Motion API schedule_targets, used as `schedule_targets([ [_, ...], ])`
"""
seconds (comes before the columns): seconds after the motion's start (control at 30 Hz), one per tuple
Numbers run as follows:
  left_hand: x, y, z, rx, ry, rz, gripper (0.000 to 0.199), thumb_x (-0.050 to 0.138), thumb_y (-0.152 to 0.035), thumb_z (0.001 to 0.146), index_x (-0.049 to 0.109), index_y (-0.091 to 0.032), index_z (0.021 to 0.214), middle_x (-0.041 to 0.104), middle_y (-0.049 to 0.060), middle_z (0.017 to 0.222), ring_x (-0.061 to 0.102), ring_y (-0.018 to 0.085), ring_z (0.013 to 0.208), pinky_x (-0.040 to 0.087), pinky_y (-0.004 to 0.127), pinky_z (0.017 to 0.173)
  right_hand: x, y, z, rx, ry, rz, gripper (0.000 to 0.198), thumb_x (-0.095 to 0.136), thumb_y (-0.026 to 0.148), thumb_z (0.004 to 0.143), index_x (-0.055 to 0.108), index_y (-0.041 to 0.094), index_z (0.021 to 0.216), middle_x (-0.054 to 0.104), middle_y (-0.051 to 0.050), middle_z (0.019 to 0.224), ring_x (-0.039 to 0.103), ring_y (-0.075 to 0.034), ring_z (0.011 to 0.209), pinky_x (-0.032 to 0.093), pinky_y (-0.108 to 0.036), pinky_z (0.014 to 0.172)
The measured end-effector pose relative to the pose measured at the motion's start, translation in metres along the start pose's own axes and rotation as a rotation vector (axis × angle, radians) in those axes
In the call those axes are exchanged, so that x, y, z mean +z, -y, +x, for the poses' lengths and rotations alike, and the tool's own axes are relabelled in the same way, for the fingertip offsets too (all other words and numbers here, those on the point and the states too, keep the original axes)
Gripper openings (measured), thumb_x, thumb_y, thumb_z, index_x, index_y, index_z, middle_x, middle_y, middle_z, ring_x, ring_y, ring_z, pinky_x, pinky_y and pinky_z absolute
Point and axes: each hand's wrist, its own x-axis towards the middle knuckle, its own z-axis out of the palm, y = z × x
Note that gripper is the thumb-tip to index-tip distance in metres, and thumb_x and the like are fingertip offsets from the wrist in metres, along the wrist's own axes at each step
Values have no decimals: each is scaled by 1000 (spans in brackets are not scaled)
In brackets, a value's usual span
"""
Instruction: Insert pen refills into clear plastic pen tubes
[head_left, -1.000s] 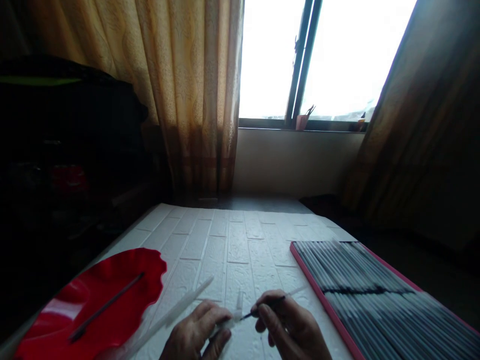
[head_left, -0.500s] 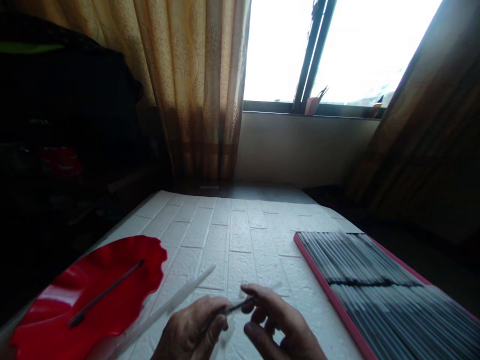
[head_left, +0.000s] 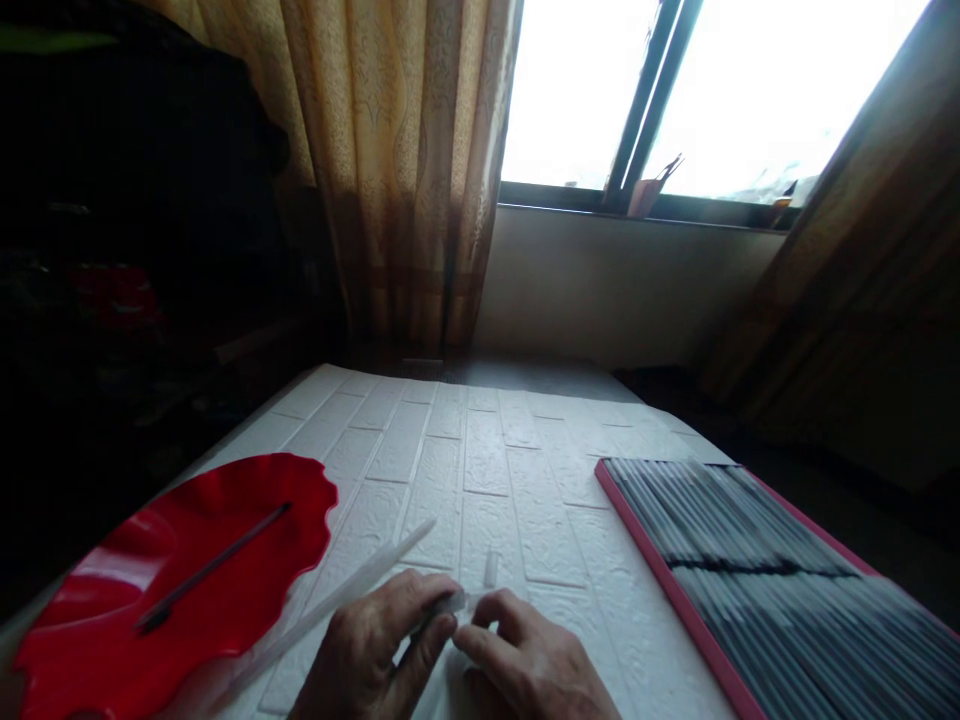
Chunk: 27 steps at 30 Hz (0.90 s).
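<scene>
Between the thumb and fingers of my left hand [head_left: 379,645] is a slim pen-like stick, mostly hidden, with a pale end showing at the fingertips. My right hand [head_left: 529,655] is close beside it, thumb and fingers pinched together near that end; what they hold is hidden. Just beyond the right fingers a short clear tube [head_left: 491,569] lies on the white brick-patterned table cover [head_left: 484,465]. Left of my hands are long translucent plastic strips [head_left: 352,590]. A dark thin pen [head_left: 217,565] rests on a red wavy-edged plate [head_left: 300,480].
On the right, a pink-edged box [head_left: 637,535] holds many thin grey sticks [head_left: 795,620] in two rows. A curtain [head_left: 405,180] and a window stand behind the table. Dark objects fill the left side, and a cup [head_left: 643,197] with sticks is on the sill.
My right hand has closed from spread fingers to a pinch and come nearer my left. The dark rod between the hands no longer shows; a pale end does. The view has shifted slightly.
</scene>
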Motion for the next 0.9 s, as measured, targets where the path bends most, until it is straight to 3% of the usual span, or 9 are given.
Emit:
schedule_targets([
  [0.13,3,5,0,41,53,98,17,51,-21,97,60,-22,111,76,4,91,75,16,84,59,20,78,-2,0,1,-56,-116,-48,11,58,13,84,60,23,89,69,-2,84,67,-14,63,48,-16,51],
  [0.4,0,1,1,46,115,109,20,49,-17,95,60,-23,111,75,3,89,74,16,81,59,21,73,-8,-5,-1,-60,-155,-93,18,40,16,96,54,21,85,67,-1,74,64,-14,56,44,-19,47],
  [0.63,-22,8,12,-44,-103,206,21,49,-26,98,59,-24,116,75,2,94,74,15,81,59,19,72,-21,-17,-7,-96,-34,-202,17,48,9,88,55,22,80,67,-2,74,64,-16,58,44,-21,47],
  [0.77,-43,14,21,-108,-221,266,23,49,-35,99,60,-26,116,73,1,97,73,16,83,59,21,69,-39,-20,-8,37,11,-65,15,46,14,90,59,21,93,67,-5,84,66,-16,68,49,-22,57],
  [0.9,-44,13,24,-58,-214,267,20,50,-28,98,60,-25,115,73,2,95,73,16,84,59,24,75,-48,-26,-6,174,-59,-9,25,38,20,97,62,20,88,66,-5,80,65,-16,66,48,-24,60],
])
